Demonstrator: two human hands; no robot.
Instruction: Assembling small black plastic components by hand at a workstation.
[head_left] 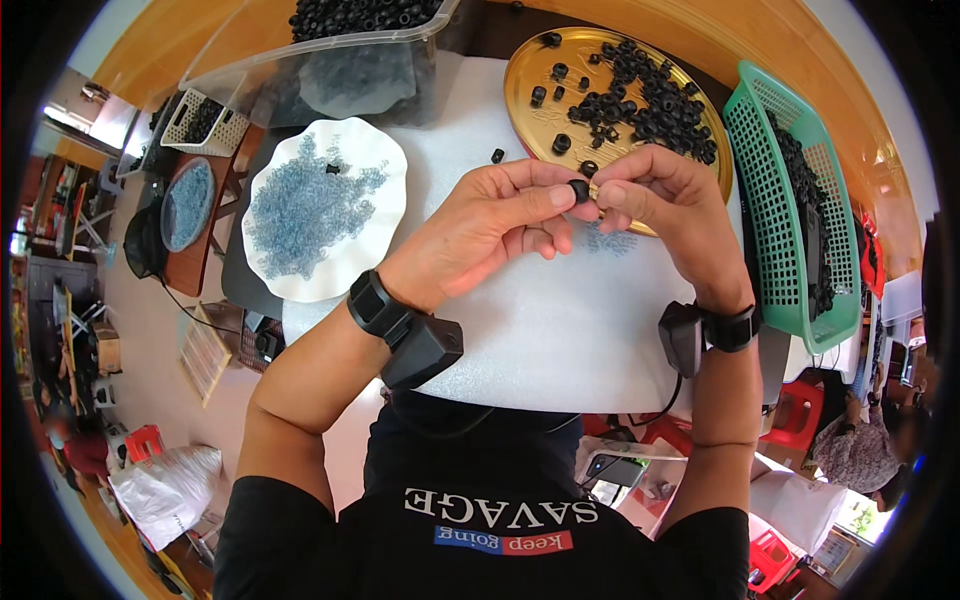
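Note:
In front of the golden tray, my left hand [480, 225] pinches a small round black plastic piece [579, 190] between thumb and index finger. Close against it, my right hand [675, 205] has its thumb and index finger pressed together; what lies between those fingertips is too small to make out. Behind the hands, the round golden tray [540, 80] bears many loose black pieces [630, 95]. To the left, a white wavy-rimmed plate [385, 165] holds a heap of tiny bluish wire-like bits [310, 220], with one black piece on top.
A clear bin [350, 85] of black parts stands at the back left. On the right is a green perforated basket [790, 240] with black parts. Some bluish bits [610, 240] lie on the white table covering [520, 330] under my hands. People and red stools appear farther off.

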